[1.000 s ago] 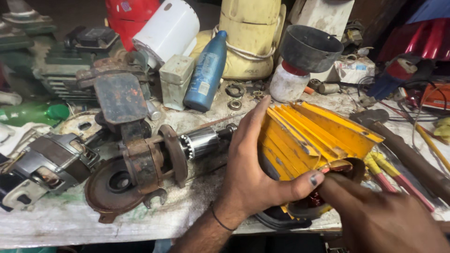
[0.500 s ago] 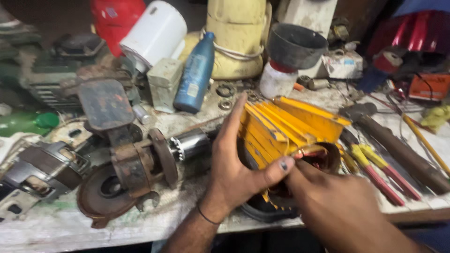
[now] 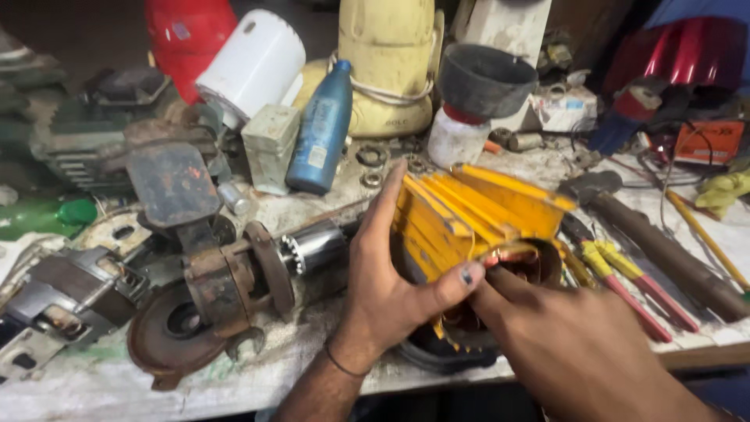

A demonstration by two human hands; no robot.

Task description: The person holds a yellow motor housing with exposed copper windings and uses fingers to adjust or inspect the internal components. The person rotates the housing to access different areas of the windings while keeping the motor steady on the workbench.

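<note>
The left hand [image 3: 391, 285] has its grip closed on the yellow ribbed motor housing [image 3: 469, 215], fingers running up the housing's left side and the thumb pressed across its open front end. The right hand [image 3: 578, 344] meets it from the lower right, its fingers reaching into that open end, where copper windings [image 3: 519, 262] show; whether this grip has closed on anything cannot be told. The housing lies tilted near the front edge of the bench [image 3: 101, 391], over a dark ring-shaped part [image 3: 445, 359].

Just left of the left hand lies a rusty angle grinder head [image 3: 211, 297] with a shiny armature [image 3: 312, 246] sticking out toward the housing. Right of the housing lie screwdrivers with yellow and red handles [image 3: 625, 281] and a long brown handle [image 3: 664, 254].

Further back stand a blue bottle [image 3: 320, 129], capped and leaning, a small grey box [image 3: 269, 144], a white cylinder [image 3: 250, 66] lying on its side, a red container [image 3: 187, 35], a yellow jug [image 3: 387, 66] with cord around it, and a white jar [image 3: 457, 137] carrying a black funnel [image 3: 484, 78]; their contents are hidden. The bench is pale, stained and crowded.
</note>
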